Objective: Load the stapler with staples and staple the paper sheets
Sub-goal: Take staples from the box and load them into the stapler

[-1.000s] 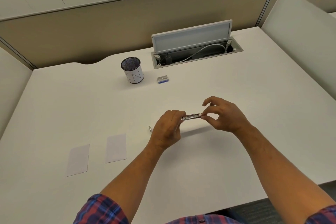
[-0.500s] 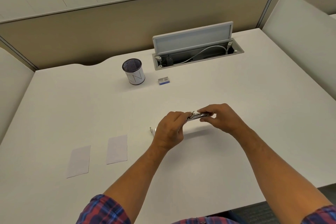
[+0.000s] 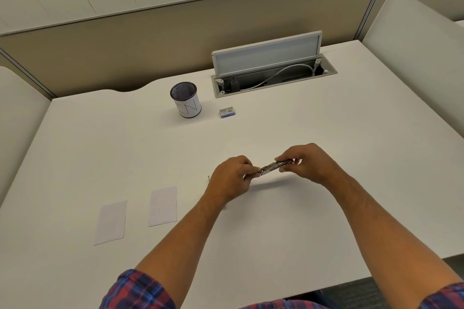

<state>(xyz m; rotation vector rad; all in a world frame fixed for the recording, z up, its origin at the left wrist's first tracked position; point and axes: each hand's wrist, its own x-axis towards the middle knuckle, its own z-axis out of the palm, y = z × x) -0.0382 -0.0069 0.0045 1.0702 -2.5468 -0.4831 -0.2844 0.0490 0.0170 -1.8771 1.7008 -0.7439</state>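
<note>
- The left hand (image 3: 232, 178) and the right hand (image 3: 307, 163) each gripped one end of a small metal stapler (image 3: 273, 167), held just above the white desk (image 3: 326, 133).
- Two paper sheets (image 3: 162, 206) lay apart on the desk, left of the hands.
- A staple box (image 3: 227, 111) sat beside a mesh pen cup (image 3: 186, 103), farther back.

much of the stapler lay hidden in the grip

the slim silver metal stapler (image 3: 273, 166) showed only its middle; the left hand (image 3: 232, 178) covered one end and the right hand (image 3: 307, 163) the other. whether staples sat inside could not be told. a tiny metallic object (image 3: 209, 177) beside the left hand was too small to identify. the print on the small blue-and-grey box (image 3: 227, 111) was unreadable. both plaid sleeves (image 3: 140, 291) were cut off by the bottom edge.
</note>
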